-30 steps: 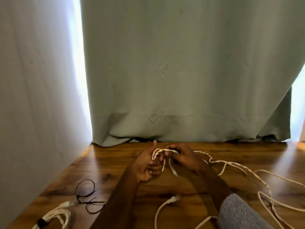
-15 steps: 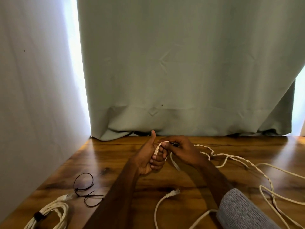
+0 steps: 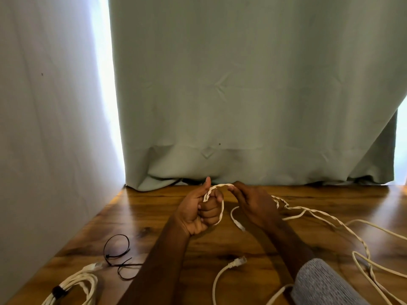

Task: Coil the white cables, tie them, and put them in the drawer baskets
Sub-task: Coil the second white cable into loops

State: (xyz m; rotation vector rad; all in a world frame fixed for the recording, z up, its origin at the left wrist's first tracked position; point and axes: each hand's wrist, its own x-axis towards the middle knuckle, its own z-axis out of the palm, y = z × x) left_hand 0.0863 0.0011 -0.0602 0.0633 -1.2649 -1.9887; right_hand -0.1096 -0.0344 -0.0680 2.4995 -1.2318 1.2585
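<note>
My left hand grips a loop of twisted white cable in its curled fingers, thumb pointing up. My right hand pinches the same cable at the top of the loop, just right of the left thumb. From there the cable trails right across the wooden table; its plug end hangs below my right palm. A second white cable end with a plug lies near my forearms. A coiled white cable bound with a black tie rests at the bottom left.
Loose black ties lie on the table left of my left forearm. A pale green curtain hangs along the table's far edge and a white sheet closes the left side. More white cable loops spread at the right.
The cable loop has been drawn round the left hand's fingers. My right hand has shifted slightly right, away from the left hand, still holding the cable.
</note>
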